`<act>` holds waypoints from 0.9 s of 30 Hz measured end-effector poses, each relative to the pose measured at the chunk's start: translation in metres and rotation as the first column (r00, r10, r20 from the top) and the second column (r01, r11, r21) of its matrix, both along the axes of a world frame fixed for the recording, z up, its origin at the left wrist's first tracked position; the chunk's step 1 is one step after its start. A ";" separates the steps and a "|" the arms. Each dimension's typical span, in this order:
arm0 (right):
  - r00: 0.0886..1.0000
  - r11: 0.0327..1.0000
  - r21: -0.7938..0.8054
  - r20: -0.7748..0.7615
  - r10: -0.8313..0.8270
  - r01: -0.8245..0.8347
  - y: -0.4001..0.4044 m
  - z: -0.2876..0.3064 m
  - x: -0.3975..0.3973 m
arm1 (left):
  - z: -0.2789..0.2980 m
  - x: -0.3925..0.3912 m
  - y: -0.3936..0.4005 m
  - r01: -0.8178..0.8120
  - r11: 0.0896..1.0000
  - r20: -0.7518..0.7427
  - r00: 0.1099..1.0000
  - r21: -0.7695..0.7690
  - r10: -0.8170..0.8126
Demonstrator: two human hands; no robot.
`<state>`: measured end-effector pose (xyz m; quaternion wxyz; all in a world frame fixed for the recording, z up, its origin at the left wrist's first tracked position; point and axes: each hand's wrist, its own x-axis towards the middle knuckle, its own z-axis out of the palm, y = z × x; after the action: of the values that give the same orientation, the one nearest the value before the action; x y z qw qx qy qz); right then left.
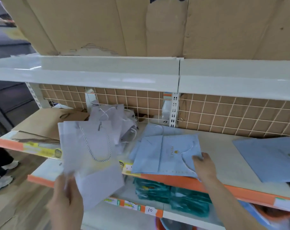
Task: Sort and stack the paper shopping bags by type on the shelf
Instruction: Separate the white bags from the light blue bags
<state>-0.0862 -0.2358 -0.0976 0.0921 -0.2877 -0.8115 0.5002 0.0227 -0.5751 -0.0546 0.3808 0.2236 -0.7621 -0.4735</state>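
Left hand (67, 195) gripping white rope-handled paper bags (89, 150) by their bottom edge, right hand (203, 165) fingers pressed flat on light blue bag stack (167, 155), another blue bag (270, 158) further right

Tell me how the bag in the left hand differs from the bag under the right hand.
The lavender bag is pale grey-purple; the light blue bag is blue with gold lettering. The left hand holds the lavender bag up in front of the shelf, while the light blue bag lies flat on it, on a stack under the right hand. The lavender bag's face shows no print. Both are folded flat with twisted rope handles.
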 end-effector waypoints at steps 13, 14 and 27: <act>0.946 0.711 0.670 0.323 -0.017 -0.216 -0.004 0.009 -0.106 | -0.004 -0.110 -0.032 0.060 0.998 0.062 0.996 -0.016 -0.059; 0.943 0.714 0.665 0.333 -0.019 -0.220 -0.006 0.008 -0.111 | -0.004 -0.115 -0.035 0.060 0.998 0.059 0.996 -0.007 -0.059; 0.851 0.669 0.555 0.469 0.238 -0.494 -0.060 -0.022 -0.125 | -0.014 -0.226 -0.111 0.365 0.877 0.050 0.916 0.314 -0.399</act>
<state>-0.2109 -0.2962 -0.1199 -0.0658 -0.1501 -0.9780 0.1292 -0.2036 -0.6862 -0.0685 0.1980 0.1500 -0.7313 -0.6352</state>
